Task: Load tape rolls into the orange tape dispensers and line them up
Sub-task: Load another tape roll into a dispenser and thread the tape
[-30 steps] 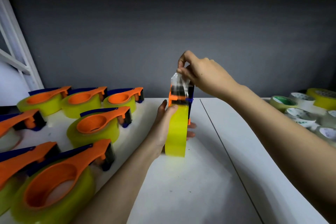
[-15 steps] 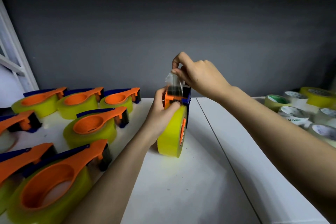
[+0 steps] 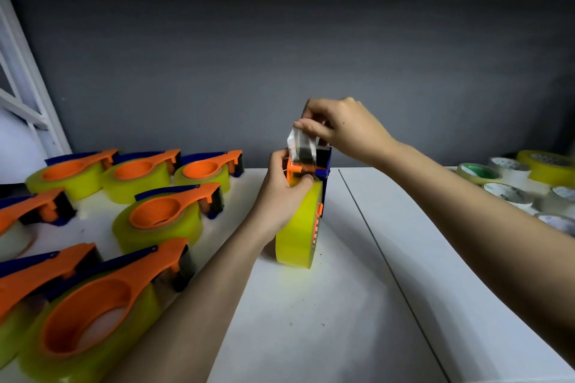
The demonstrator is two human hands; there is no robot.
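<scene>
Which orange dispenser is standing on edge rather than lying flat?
The orange tape dispenser with the yellow roll gripped by both hands at table centre; the loaded ones at left lie flat.

Yellow tape roll (image 3: pixel 295 227), on edge on white tabletop (image 3: pixel 326 320), fitted in orange dispenser (image 3: pixel 300 168). Left hand (image 3: pixel 281 193) grips dispenser head; right hand (image 3: pixel 345 129) pinches clear tape end (image 3: pixel 300 146). Loaded dispensers (image 3: pixel 161 214) at left; loose rolls (image 3: pixel 504 193) at right.

left hand (image 3: pixel 281 193) | moved up from yellow roll (image 3: pixel 295 227) to dispenser (image 3: pixel 306 169) head
</scene>
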